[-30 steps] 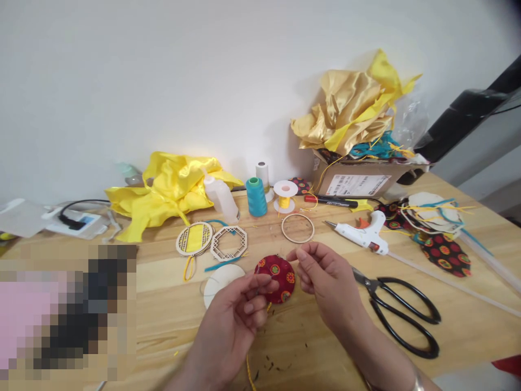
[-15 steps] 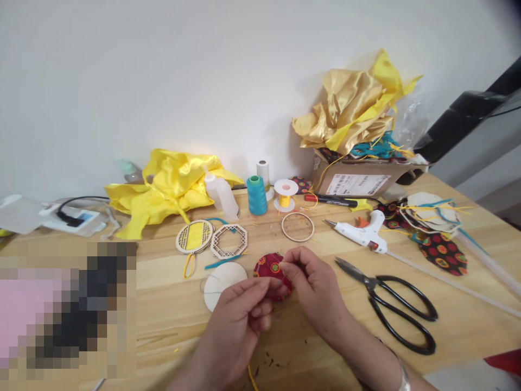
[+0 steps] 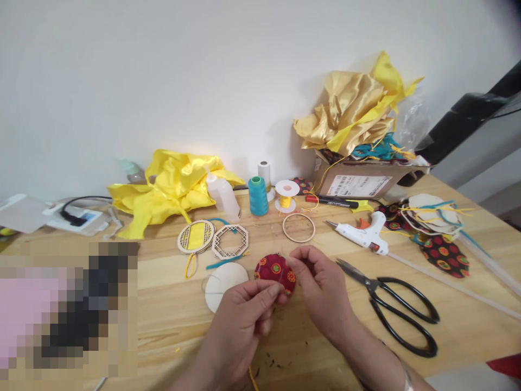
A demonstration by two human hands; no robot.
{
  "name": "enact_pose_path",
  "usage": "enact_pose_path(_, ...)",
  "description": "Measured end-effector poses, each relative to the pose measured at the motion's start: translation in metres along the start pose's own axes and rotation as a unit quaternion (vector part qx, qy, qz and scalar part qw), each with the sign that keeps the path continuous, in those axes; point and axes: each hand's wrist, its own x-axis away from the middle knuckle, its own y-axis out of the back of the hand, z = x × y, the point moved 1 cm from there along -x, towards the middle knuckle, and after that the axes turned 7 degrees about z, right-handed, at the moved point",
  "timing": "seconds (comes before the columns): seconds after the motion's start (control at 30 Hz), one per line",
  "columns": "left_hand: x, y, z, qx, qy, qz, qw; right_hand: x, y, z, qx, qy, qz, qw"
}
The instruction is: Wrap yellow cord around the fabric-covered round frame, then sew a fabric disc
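A round red patterned fabric disc [image 3: 275,270] is held just above the wooden table [image 3: 171,320]. My left hand [image 3: 240,320] pinches its lower edge with thumb and fingers closed. My right hand [image 3: 321,285] is closed in a pinch at the disc's right edge; whatever thin thing it holds is too small to make out. A yellow cord [image 3: 252,377] hangs below my left hand. A plain white disc [image 3: 222,277] lies just left of the red one.
Black scissors [image 3: 391,307] and a white glue gun [image 3: 364,233] lie to the right. Wooden rings and lattice frames [image 3: 230,240], thread spools [image 3: 258,195], yellow satin [image 3: 171,187] and a cardboard box [image 3: 358,182] of fabric stand behind. A blurred patch covers the left.
My right hand moved from above the disc down onto its right edge, then drew slightly right. My left hand kept its pinch on the disc, which shifted a little.
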Motion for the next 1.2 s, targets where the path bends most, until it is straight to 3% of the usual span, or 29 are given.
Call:
enact_pose_path(0.07,-0.002,0.002,-0.001,0.027,-0.011,-0.016,0.999,0.003,0.000,0.000,0.024,0.024,-0.014,0.999)
enact_pose_path(0.17,-0.004,0.005,-0.002,0.064,-0.032,-0.019,0.997,0.010,-0.004,-0.001,0.092,0.089,0.020,0.992)
enact_pose_path(0.3,-0.005,0.007,-0.002,0.106,-0.043,-0.017,0.993,0.021,-0.015,-0.003,0.204,0.203,0.058,0.956)
enact_pose_path(0.43,-0.005,0.008,-0.003,0.119,-0.043,-0.012,0.992,0.026,-0.020,-0.008,0.251,0.252,0.060,0.933)
enact_pose_path(0.67,-0.003,0.010,-0.003,0.115,-0.031,-0.043,0.992,0.025,-0.021,-0.009,0.272,0.253,0.076,0.926)
enact_pose_path(1.2,-0.004,0.007,-0.006,0.131,-0.054,-0.045,0.989,0.024,-0.019,-0.007,0.175,0.175,0.090,0.965)
